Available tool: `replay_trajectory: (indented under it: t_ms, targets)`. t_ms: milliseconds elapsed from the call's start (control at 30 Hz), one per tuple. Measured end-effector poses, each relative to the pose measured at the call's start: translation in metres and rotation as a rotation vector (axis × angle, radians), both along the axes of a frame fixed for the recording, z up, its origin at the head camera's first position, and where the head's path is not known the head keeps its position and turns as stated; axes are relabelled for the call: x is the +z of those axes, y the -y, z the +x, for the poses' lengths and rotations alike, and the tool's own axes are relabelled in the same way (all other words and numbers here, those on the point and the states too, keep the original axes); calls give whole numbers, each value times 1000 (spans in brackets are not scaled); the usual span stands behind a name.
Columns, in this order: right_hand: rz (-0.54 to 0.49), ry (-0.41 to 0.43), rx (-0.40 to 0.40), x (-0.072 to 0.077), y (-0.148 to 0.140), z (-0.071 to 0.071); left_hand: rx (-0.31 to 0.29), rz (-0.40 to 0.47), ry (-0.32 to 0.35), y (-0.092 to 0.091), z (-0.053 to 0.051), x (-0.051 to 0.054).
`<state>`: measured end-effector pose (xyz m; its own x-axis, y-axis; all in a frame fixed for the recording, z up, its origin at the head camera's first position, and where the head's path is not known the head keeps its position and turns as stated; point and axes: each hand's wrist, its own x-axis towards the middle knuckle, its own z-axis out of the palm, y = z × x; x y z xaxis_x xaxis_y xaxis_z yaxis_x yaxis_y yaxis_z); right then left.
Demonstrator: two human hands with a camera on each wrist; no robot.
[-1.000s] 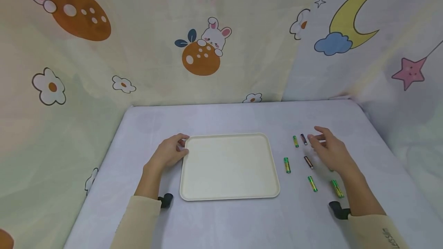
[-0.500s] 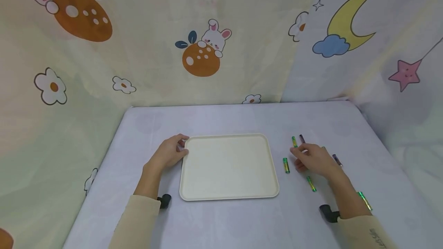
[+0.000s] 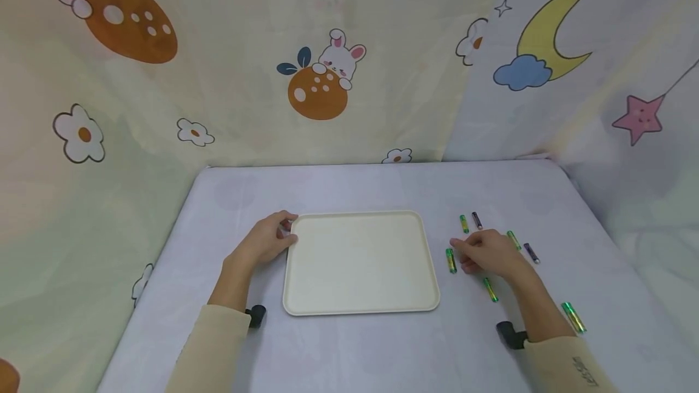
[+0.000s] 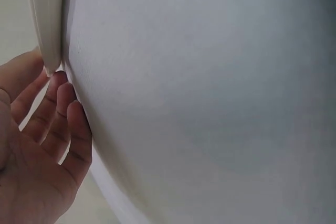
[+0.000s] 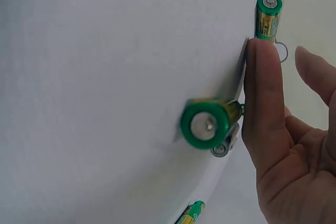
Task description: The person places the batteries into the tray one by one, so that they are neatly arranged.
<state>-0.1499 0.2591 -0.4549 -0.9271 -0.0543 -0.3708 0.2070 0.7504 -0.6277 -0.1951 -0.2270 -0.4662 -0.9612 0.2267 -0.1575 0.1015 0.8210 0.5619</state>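
My left hand [image 3: 267,238] grips the left rim of the cream rectangular tray [image 3: 360,262], thumb on one side and fingertips at the edge; the left wrist view shows that tray edge [image 4: 46,19] up close. Right of the tray, my right hand [image 3: 488,253] hovers low over loose batteries, thumb apart from the fingers in the right wrist view. Nearest its fingertips lies a green battery [image 3: 451,261]. Another green battery [image 3: 489,290] is below the hand. A dark battery [image 3: 477,220] and a small green battery [image 3: 464,223] lie beyond it. The hand hides part of the table.
Right of my right hand lie a green battery [image 3: 513,239], a dark battery [image 3: 531,253] and, past the forearm, a thicker green battery [image 3: 573,317]. A white cloth covers the table [image 3: 338,350]. A printed curtain [image 3: 235,77] stands behind it.
My right hand has moved left and nearer, from the batteries' far right side to beside the green battery near the tray. Batteries it covered before now show. My left hand keeps its place.
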Motion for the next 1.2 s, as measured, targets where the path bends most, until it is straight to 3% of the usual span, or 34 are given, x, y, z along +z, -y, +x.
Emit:
replay_trajectory:
  t_ms: [500, 800, 1033, 1200]
  targets:
    - [149, -56, 87, 4, 17, 1, 15, 39, 30, 1, 4, 4]
    - [145, -74, 139, 7, 26, -1, -17, 48, 19, 7, 1, 0]
    - [123, -85, 110, 7, 36, -1, -44, 57, 33, 12, 0, 1]
    - [24, -131, 92, 11, 42, -5, -34, 63, 41, 12, 1, 2]
